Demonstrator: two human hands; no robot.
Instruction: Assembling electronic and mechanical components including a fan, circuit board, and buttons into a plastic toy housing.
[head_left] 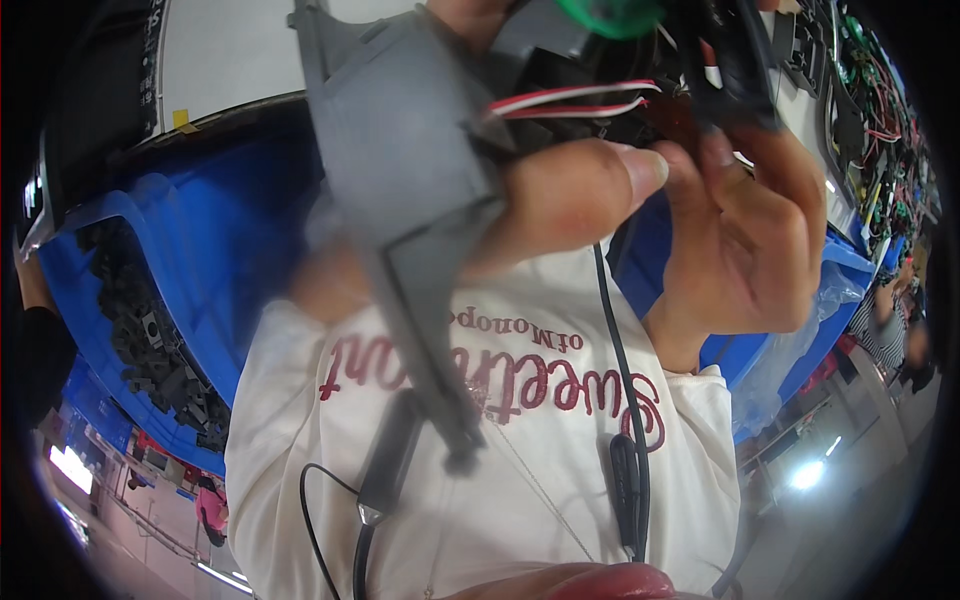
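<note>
A grey plastic housing (pixel 400 140), blurred and with a long narrow arm running downward, is in my left hand (pixel 570 200). The thumb of that hand lies across its right side, and the other fingers are mostly hidden behind it. Red and white wires (pixel 575 100) stretch from the housing toward my right hand (pixel 755 235). My right hand is closed, its fingers bent upward against a dark black piece (pixel 738 70) whose kind I cannot make out. A rounded green thing (pixel 615 14) shows at the top edge, close above the wires.
Blue bins stand on both sides; the left bin (pixel 160 225) holds many small dark plastic parts (pixel 160 350). Bundles of coloured wires (pixel 885 150) and dark parts (pixel 800 55) lie at the right. A black cable (pixel 620 350) hangs before my white shirt. Other people (pixel 890 310) are farther off.
</note>
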